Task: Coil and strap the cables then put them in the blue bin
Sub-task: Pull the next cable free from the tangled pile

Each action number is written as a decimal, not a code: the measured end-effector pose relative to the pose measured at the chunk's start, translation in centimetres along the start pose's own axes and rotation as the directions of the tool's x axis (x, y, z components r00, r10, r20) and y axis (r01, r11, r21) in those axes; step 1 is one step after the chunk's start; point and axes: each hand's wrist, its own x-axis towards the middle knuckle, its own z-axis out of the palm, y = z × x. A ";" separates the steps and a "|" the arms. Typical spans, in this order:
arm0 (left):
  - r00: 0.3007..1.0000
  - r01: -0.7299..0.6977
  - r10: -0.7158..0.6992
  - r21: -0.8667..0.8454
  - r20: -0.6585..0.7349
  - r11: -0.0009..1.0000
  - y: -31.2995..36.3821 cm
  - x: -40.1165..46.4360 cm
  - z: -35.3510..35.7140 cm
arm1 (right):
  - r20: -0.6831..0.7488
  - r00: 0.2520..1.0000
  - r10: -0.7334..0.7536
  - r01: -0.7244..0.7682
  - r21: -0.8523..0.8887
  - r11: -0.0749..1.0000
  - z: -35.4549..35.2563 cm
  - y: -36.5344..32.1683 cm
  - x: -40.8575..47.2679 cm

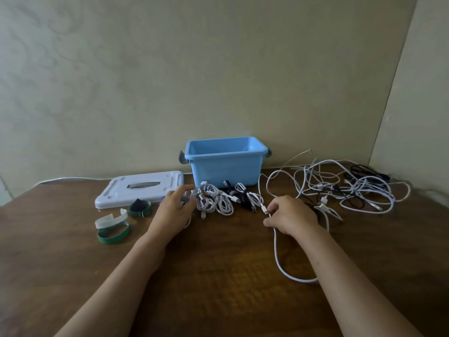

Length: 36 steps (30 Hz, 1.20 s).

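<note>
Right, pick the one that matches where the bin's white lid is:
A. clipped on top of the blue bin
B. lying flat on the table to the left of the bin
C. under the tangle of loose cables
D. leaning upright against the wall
B: the white lid lies flat on the table just left of the blue bin, whose top is open, while the loose cables sit on the bin's other side.

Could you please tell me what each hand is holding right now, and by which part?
The right hand pinches a white cable just behind its plug end. The left hand closes its grip on a coiled white cable at the coil's edge.
</note>
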 end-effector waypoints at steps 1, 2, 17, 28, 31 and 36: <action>1.000 0.004 -0.004 -0.008 -0.005 1.000 0.0 0.0 -0.1 | -0.010 1.000 0.001 -0.002 -0.005 1.000 0.0 0.0 0.0; 1.000 0.004 -0.004 -0.009 -0.009 1.000 -0.1 0.0 -0.1 | -0.021 1.000 0.007 -0.007 -0.004 1.000 0.0 0.1 0.1; 0.990 -0.081 0.086 0.052 -0.109 0.995 1.1 -0.4 -0.4 | -0.063 0.986 -0.152 0.145 0.775 0.615 -1.1 -0.9 -0.5; 0.882 -0.422 0.453 -0.208 0.132 0.882 4.5 -1.7 0.1 | -0.147 0.894 -0.424 0.369 0.778 0.508 1.0 -4.1 -2.6; 0.843 -0.438 0.480 -0.208 0.242 0.875 5.4 -2.5 0.6 | -0.181 0.901 -0.395 0.392 0.730 0.560 1.1 -4.0 -2.5; 0.883 -0.383 0.412 -0.159 0.227 0.910 5.5 -2.7 1.2 | -0.185 0.913 -0.364 0.364 0.772 0.521 0.8 -3.7 -2.4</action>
